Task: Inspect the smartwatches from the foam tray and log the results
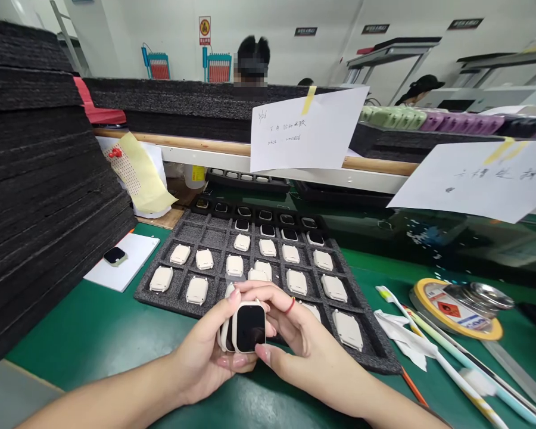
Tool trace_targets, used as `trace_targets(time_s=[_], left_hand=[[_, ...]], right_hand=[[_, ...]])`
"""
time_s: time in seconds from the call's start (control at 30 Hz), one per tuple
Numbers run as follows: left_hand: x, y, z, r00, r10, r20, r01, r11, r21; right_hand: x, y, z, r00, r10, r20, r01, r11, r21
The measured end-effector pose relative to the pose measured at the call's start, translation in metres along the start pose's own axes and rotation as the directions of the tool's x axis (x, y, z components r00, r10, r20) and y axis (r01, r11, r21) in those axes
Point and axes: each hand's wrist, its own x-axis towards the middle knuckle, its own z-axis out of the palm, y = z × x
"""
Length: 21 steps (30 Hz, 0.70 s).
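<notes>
Several cream smartwatch cases without straps are held together, upright, in front of me. The nearest smartwatch (252, 329) shows its black screen, and a second smartwatch case (225, 335) sits behind it to the left. My left hand (208, 342) is closed round their left side and bottom edge. My right hand (306, 339), a red ring on one finger, grips the nearest watch, its thumb at the lower right corner. Just beyond both hands lies a black foam tray (377, 348), with cream watch cases (333, 287) in many compartments, mostly back up.
At left, a tall black foam stack (40, 196) stands beside a white pad (129, 259) bearing another watch (115, 256). Toothbrushes (451, 363), crumpled tissue (402, 336) and a yellow-rimmed round can (455, 310) lie right. A shelf (205, 149) with taped papers crosses ahead; people sit beyond.
</notes>
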Motion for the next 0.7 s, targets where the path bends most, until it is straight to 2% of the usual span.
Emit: trace_targets(time_s=[0.2,0.5,0.7], left_hand=[[-0.0004,-0.0008,0.0002,1.0,0.017,-0.025,-0.017,1.0,0.023],[-0.0014,-0.0002,0.0024,0.999,0.023,0.028,-0.024,0.999,0.026],[-0.0014,-0.0009,0.002,1.0,0.02,0.008,-0.02,1.0,0.024]], right_hand=[[-0.0002,0.0015,0.0025,1.0,-0.003,-0.016,0.003,1.0,-0.016],[-0.0006,-0.0018,0.0011,1.0,-0.019,-0.015,0.019,1.0,-0.01],[0.0006,0.0012,0.0052,0.999,-0.018,-0.041,0.017,0.999,-0.032]])
